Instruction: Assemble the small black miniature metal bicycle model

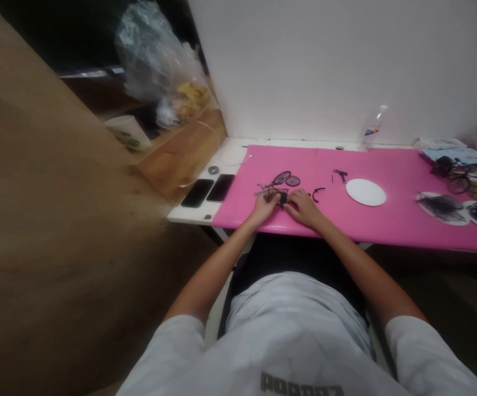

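Both hands meet over a small dark part (282, 198) near the front edge of the pink table cover (238, 216). My left hand (265, 207) has its fingers closed on the part from the left. From the right, my right hand (303, 207) pinches at the same part; its fingertips are partly hidden. Just behind them lie two small spoked wheels (292, 181) and a thin grey piece (262, 190). A curved black piece (316, 194) rests to the right of my right hand.
Two dark phones (197, 193) lie at the left corner. Rightward are a black piece (340, 175), a white disc (366, 192), plates of black parts (443, 208) and a small model bicycle (458, 183). A clear bottle (373, 130) stands by the wall.
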